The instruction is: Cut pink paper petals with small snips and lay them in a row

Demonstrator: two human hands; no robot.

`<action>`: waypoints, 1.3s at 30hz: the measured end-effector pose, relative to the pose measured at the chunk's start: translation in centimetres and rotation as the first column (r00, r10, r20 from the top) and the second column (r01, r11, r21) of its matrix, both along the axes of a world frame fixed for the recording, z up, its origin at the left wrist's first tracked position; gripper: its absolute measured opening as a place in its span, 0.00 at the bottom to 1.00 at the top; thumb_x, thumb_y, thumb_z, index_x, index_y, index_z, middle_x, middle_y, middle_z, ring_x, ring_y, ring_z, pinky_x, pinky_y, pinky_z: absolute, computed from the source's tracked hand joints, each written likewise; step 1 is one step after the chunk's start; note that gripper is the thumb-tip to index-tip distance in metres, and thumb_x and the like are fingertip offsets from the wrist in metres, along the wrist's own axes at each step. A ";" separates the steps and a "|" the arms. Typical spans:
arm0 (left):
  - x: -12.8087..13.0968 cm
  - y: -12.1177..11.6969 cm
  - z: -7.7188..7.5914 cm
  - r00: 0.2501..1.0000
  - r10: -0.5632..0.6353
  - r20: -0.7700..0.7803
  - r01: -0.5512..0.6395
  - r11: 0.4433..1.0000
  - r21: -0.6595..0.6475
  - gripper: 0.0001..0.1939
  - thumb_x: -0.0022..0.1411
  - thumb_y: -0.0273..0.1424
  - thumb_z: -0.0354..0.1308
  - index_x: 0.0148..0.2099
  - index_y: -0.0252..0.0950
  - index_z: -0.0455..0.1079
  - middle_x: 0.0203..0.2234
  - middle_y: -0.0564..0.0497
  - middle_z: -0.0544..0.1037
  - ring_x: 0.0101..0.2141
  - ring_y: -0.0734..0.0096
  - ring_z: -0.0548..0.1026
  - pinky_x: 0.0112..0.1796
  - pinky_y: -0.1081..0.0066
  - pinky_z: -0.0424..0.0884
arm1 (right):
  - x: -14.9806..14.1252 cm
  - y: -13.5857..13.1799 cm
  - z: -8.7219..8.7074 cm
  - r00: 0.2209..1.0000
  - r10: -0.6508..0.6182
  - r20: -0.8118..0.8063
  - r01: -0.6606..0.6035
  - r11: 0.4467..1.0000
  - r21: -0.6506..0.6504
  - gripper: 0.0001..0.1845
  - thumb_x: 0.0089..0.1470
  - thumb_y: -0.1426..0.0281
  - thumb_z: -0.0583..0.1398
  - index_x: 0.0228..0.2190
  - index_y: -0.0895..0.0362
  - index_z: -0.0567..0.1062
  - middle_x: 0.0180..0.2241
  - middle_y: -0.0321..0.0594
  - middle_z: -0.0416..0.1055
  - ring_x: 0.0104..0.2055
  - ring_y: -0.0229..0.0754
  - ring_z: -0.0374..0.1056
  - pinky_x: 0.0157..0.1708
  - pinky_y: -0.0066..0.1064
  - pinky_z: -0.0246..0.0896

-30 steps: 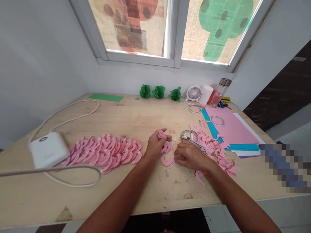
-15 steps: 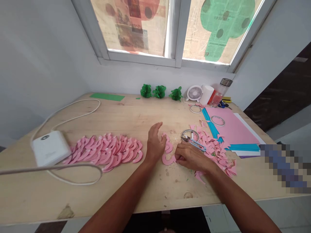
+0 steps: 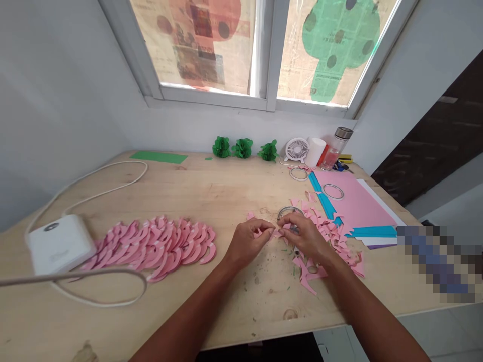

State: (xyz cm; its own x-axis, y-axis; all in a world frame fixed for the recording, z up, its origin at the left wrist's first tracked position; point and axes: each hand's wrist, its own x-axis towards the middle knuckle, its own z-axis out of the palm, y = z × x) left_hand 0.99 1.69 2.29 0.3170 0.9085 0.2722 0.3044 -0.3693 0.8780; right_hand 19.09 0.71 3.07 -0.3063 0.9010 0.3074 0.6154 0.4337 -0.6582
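My left hand (image 3: pixel 249 242) and my right hand (image 3: pixel 302 235) meet near the middle of the table, fingertips almost touching. Each pinches a pink paper piece (image 3: pixel 276 234) between thumb and fingers; most of it is covered by the fingers. Beyond my left hand, a bit of pink paper (image 3: pixel 250 215) shows on the wood. A tape roll (image 3: pixel 289 209) lies just behind my right hand, partly hidden by it. Pink paper scraps (image 3: pixel 341 245) are heaped to the right. On the left, many curved pink paper cutouts (image 3: pixel 160 251) overlap in rows.
A white device (image 3: pixel 60 244) with a looping cable (image 3: pixel 94 187) sits at far left. Green paper ornaments (image 3: pixel 242 148), a small fan (image 3: pixel 297 150) and a glass bottle (image 3: pixel 337 149) line the wall. Coloured sheets (image 3: pixel 362 201) with another tape roll (image 3: pixel 333 191) lie at right.
My left hand let go of a curved pink piece, opened, then moved right to meet my right hand. The right hand rose slightly and turned inward. Both now pinch pink paper.
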 end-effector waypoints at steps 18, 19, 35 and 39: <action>1.1 -0.3 -0.8 0.933 -0.077 0.350 0.229 0.880 -0.416 0.06 0.48 0.30 0.57 0.30 0.33 0.70 0.20 0.53 0.73 0.23 0.74 0.71 0.25 0.75 0.65 | -0.4 0.2 -0.4 0.916 -0.078 -0.393 -0.009 0.977 -0.214 0.13 0.47 0.66 0.60 0.37 0.56 0.71 0.24 0.33 0.65 0.26 0.36 0.63 0.27 0.27 0.58; 1.1 -0.3 -0.8 0.931 -0.062 0.359 0.224 0.874 -0.430 0.06 0.48 0.30 0.58 0.29 0.33 0.70 0.19 0.53 0.73 0.22 0.74 0.71 0.25 0.75 0.65 | -0.4 0.3 -0.4 0.909 -0.086 -0.407 -0.006 0.975 -0.220 0.13 0.47 0.65 0.60 0.37 0.56 0.71 0.24 0.33 0.66 0.26 0.36 0.63 0.27 0.27 0.58; 0.8 1.1 -2.0 0.885 0.189 0.425 0.101 0.815 -0.571 0.14 0.41 0.34 0.62 0.32 0.32 0.67 0.14 0.55 0.71 0.15 0.78 0.67 0.16 0.79 0.57 | 2.3 2.0 -2.0 0.901 -0.329 0.283 0.307 0.944 0.120 0.09 0.52 0.73 0.54 0.34 0.55 0.74 0.32 0.40 0.73 0.37 0.43 0.63 0.37 0.33 0.53; 0.9 1.0 -1.9 0.889 0.191 0.416 0.094 0.814 -0.573 0.14 0.41 0.33 0.61 0.33 0.32 0.67 0.14 0.55 0.71 0.15 0.79 0.66 0.16 0.79 0.56 | 1.9 1.6 -1.5 0.851 -0.310 0.424 0.248 0.949 0.197 0.13 0.53 0.74 0.54 0.40 0.54 0.73 0.34 0.42 0.72 0.40 0.45 0.61 0.39 0.34 0.50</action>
State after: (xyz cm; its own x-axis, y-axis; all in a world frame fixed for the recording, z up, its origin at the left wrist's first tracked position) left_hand 1.86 2.72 0.41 0.2452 0.9493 -0.1966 -0.1574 0.2391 0.9581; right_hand 20.97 2.27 1.55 -0.1799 0.9303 0.3197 0.9359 0.2620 -0.2355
